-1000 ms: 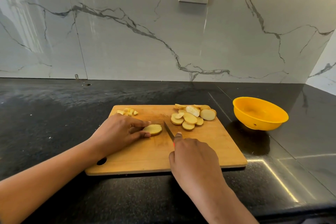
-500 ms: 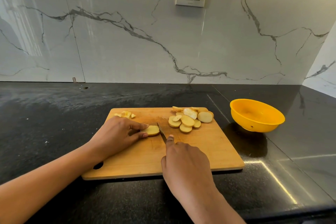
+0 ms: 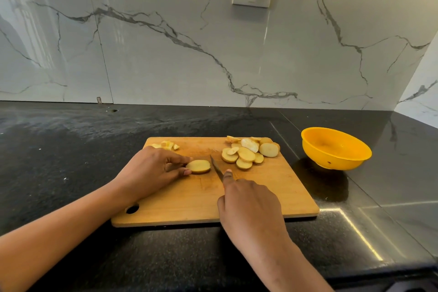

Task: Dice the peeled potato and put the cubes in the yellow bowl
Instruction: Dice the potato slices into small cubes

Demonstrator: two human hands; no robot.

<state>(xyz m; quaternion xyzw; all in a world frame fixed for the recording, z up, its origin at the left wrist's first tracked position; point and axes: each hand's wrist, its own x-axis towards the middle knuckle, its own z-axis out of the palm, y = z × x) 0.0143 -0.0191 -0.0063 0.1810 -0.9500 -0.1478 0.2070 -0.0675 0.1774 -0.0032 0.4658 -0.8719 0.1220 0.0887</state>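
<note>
Sitting beside yellow bowl (image 3: 337, 161), board (image 3: 272, 187) bears potato slices (image 3: 246, 154).

White veined marble wall (image 3: 166, 54) behind black countertop (image 3: 71, 149).

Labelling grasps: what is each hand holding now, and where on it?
Left hand pinches the potato piece at its left end. Right hand grips the knife by its handle, hidden under the hand; only the blade shows.

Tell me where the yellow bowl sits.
Head view: the yellow bowl stands on the black counter, right of the cutting board, apart from it.
</note>
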